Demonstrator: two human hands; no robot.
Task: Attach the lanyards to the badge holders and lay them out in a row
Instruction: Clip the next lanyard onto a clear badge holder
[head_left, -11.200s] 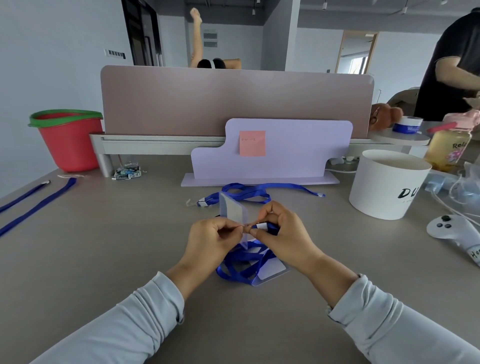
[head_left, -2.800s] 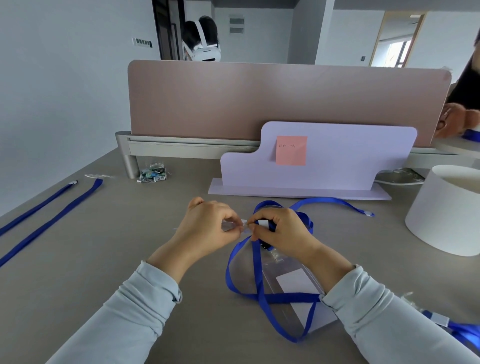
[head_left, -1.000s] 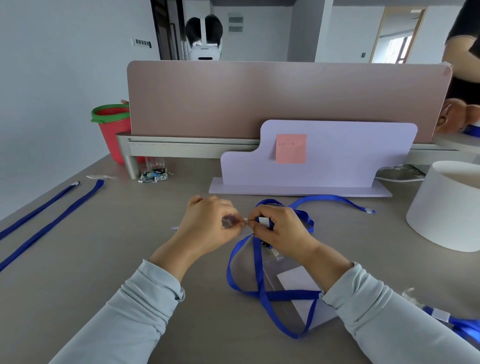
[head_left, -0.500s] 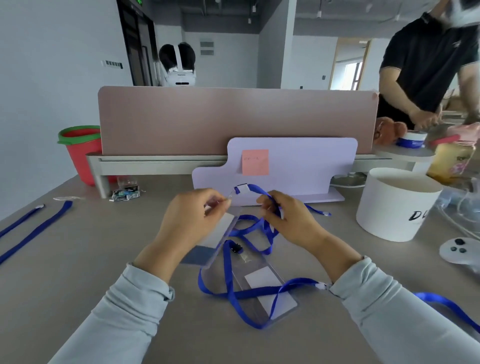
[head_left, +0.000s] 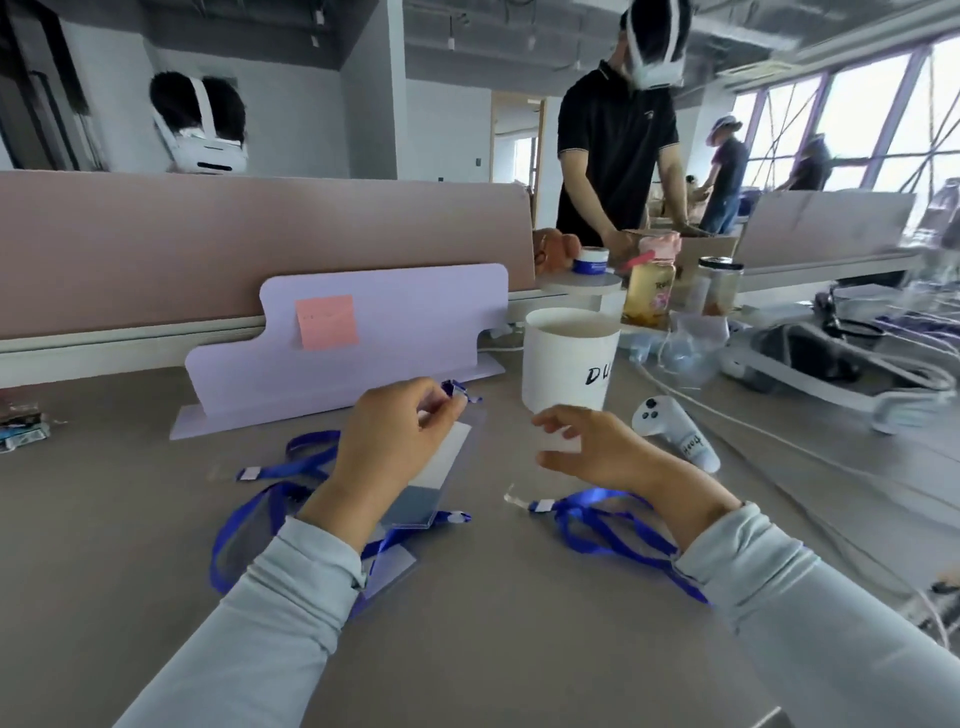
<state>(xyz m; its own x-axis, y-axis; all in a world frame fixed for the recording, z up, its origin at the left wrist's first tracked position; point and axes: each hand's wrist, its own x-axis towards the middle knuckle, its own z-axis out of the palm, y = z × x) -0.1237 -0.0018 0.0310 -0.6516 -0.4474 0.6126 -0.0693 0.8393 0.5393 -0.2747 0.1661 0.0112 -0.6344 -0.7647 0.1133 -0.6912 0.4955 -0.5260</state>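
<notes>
left hand (head_left: 395, 441) pinched badge holder (head_left: 441, 467) by its top | right hand (head_left: 597, 447) hovered open, apart | laying out seemed next: lower holder flat, lanyard (head_left: 460, 389) trailing untangled

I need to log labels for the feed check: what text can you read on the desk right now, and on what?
"DU": black marker on the white tub; any more curves out of view.
Label on the white controller: handwriting, too blurred to read.
Pink sticky note: faint marks, too small.
Yellow bottle: print blurred.
</notes>
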